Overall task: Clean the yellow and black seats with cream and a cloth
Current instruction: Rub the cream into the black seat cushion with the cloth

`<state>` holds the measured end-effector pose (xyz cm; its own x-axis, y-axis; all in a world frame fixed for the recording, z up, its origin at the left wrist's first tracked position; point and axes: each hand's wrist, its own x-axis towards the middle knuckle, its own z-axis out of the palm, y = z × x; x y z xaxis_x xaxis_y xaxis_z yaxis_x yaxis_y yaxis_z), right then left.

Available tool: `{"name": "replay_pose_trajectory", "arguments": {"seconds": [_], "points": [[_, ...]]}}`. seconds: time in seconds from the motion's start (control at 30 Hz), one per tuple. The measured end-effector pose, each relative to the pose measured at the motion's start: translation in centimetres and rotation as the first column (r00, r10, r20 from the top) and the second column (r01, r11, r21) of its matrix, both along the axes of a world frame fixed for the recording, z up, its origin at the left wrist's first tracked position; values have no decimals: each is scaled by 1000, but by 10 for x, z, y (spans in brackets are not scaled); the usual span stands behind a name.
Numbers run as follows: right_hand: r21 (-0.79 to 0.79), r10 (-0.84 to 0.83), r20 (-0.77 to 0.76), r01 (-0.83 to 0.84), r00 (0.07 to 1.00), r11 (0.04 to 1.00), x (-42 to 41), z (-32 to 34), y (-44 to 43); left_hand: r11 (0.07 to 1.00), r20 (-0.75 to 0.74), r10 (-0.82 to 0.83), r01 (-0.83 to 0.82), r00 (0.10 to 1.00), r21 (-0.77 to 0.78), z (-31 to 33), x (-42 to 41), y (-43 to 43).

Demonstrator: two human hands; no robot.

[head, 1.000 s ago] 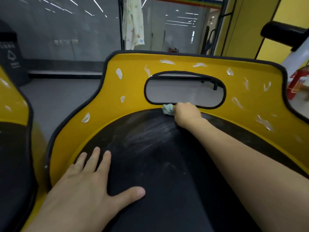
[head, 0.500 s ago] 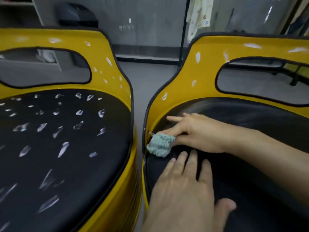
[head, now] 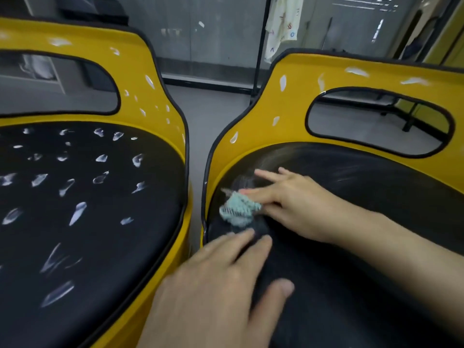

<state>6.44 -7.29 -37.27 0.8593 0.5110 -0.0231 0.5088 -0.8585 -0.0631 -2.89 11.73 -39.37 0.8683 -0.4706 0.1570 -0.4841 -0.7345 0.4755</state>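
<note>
So my right hand (head: 296,204) has the bunched teal cloth (head: 238,209) pinched at its fingers (head: 253,192), index poking out straight. It's down on the black cushion (head: 364,272) near the left edge of the right seat (head: 386,76). My left hand (head: 213,292) lies flat on that same cushion just in front of the cloth, fingers straight and holding nothing. The left seat (head: 135,59) next to it is dotted with white cream dabs (head: 77,212).
</note>
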Motion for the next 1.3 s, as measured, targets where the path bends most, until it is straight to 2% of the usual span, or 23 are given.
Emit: {"name": "replay_pose_trajectory", "arguments": {"seconds": [0.03, 0.07, 0.13, 0.17, 0.3, 0.5, 0.63, 0.87, 0.93, 1.03, 1.23, 1.3], "points": [[5, -56, 27, 56, 998, 998, 8, -1, 2, 999, -67, 24, -21, 997, 38, 8, 2, 0], [12, -104, 55, 104, 993, 995, 15, -3, 1, 996, -60, 55, -51, 997, 79, 11, 6, 0], [4, -146, 100, 146, 984, 989, 14, -11, 0, 990, 72, 104, -110, 992, 88, 4, 14, 4], [-7, -148, 100, 150, 984, 989, 2, -13, -2, 986, 84, 126, -134, 988, 95, 0, 15, 8], [93, -105, 20, 103, 994, 990, -80, -10, -17, 985, 62, 139, -144, 988, 94, -19, 15, 27], [94, -42, 168, 27, 985, 995, -168, -17, -17, 992, 59, 98, -102, 993, 69, -23, 17, 31], [-7, -100, 188, 104, 977, 995, -136, -11, 9, 994, 42, 77, -81, 996, 80, -18, 20, 34], [34, -211, 97, 208, 973, 977, -140, -8, 17, 995, 37, 63, -66, 997, 78, -14, 23, 33], [-13, -246, 52, 247, 968, 969, -129, -1, 18, 995, 31, 74, -76, 997, 69, -13, 24, 30], [-66, -300, 92, 307, 949, 950, -85, 2, 19, 993, 28, 93, -95, 995, 73, -10, 27, 26], [104, -481, 154, 470, 863, 877, 28, -9, 2, 985, -23, 68, -64, 997, 163, -1, 34, 13], [103, -504, 201, 493, 840, 864, 41, -12, -1, 982, -55, 46, -35, 997, 187, 2, 39, 7]]}}
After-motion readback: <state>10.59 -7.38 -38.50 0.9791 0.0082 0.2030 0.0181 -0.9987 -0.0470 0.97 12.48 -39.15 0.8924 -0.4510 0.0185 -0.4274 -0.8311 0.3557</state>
